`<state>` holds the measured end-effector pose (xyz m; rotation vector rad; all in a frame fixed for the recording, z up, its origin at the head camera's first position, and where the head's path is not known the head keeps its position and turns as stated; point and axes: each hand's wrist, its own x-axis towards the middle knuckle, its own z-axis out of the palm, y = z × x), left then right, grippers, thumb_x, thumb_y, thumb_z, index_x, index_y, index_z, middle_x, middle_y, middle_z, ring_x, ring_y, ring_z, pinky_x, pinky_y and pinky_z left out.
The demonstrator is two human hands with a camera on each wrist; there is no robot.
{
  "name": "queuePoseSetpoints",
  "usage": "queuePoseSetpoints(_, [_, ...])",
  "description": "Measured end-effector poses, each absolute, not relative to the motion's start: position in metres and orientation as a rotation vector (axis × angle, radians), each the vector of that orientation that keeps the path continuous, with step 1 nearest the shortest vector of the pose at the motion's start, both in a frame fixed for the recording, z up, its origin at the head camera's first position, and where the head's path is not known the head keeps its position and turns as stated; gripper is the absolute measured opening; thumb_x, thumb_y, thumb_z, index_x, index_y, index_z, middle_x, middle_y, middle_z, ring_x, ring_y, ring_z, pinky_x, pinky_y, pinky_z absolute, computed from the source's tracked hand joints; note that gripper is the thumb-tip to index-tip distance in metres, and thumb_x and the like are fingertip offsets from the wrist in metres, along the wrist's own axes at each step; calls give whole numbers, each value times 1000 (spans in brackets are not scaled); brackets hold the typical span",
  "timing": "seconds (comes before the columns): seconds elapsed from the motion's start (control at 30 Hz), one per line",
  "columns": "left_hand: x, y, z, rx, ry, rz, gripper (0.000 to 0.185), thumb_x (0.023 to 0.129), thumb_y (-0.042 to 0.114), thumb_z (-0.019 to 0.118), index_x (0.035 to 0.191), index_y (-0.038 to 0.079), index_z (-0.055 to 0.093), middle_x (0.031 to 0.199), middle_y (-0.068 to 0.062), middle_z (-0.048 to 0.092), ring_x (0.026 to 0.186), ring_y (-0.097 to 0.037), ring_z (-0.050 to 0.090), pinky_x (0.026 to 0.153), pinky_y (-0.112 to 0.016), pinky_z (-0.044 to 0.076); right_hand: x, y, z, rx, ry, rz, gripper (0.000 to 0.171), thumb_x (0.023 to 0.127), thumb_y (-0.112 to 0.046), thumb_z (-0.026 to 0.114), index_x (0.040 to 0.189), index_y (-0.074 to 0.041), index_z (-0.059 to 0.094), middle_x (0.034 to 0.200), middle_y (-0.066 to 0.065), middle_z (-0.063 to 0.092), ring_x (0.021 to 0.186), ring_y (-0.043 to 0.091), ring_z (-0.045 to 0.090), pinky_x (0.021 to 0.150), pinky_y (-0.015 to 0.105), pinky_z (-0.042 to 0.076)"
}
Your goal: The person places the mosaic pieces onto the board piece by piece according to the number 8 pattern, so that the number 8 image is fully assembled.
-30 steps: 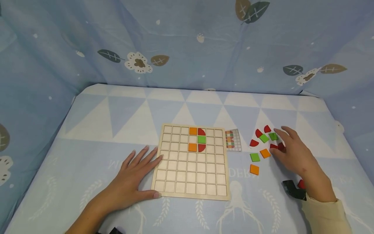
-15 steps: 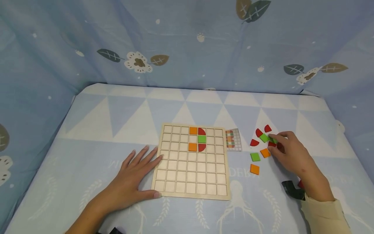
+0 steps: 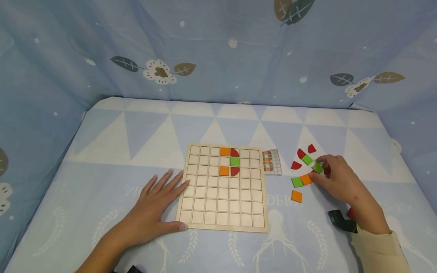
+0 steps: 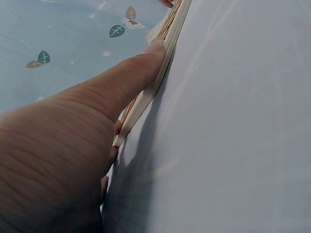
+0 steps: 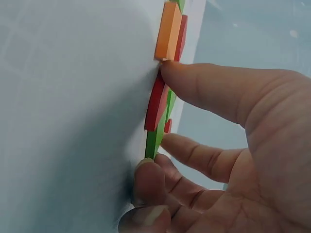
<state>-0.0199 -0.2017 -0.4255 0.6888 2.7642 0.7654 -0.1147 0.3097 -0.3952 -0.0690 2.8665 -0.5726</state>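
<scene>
My left hand [image 3: 155, 212] rests spread at the left edge of a wooden grid board [image 3: 222, 223], fingertips on its rim and thumb at the near corner. In the board sit two orange squares, two red quarter-circles and a green square. My right hand [image 3: 341, 182] is over loose pieces to the right. Its bent fingers meet the end of a green square tile [image 5: 154, 138], while the thumb tip presses by a red quarter-circle piece [image 5: 156, 104] lying against that tile. An orange tile [image 5: 169, 31] lies just beyond the thumb. The red piece is partly hidden in the head view.
A small pattern card [image 3: 272, 162] lies against the board's right edge. Several loose pieces lie around: red quarter-circles [image 3: 296, 165], a green tile [image 3: 297, 182] and an orange tile [image 3: 296, 196]. A black object [image 3: 341, 222] is near the right wrist. A curtain [image 3: 218, 57] hangs behind the table.
The right fingers have lowered and drawn the green tile toward the thumb. The orange tile beside the thumb has slid left against another green tile. The left hand stays put.
</scene>
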Motion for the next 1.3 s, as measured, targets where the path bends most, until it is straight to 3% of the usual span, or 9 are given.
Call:
queuePoseSetpoints(0.2, [-19,-202,-426,674,2759,765,105,83,76,69,168,29,27,175,5,12,161,-26,0,125,-48,-7,-114,310,-394,-11,2808,-621,62,91,-31,82,124,15,54,102,21,50,96,37,48,75,42,51])
queuePoseSetpoints(0.47, [-19,-202,-427,672,2757,767,105,83,76,69,168,29,27,175,5,12,161,-26,-1,125,-49,-7,-111,313,-393,69,2747,-646,60,91,-44,81,116,3,54,87,9,46,84,27,48,59,33,38])
queuePoseSetpoints(0.8, [-19,-202,-428,680,2762,767,104,84,76,68,168,29,27,175,6,12,161,-26,0,125,-48,-7,-109,322,-388,5,2726,-636,30,96,-27,76,104,-1,63,81,4,52,82,25,51,60,31,40])
queuePoseSetpoints(1.3, [-20,-203,-428,682,2760,762,105,83,77,68,168,30,26,175,7,12,161,-25,-1,125,-46,-7,-97,293,-368,-172,2882,-758,22,100,-25,73,105,-4,67,85,2,61,76,20,53,59,24,45])
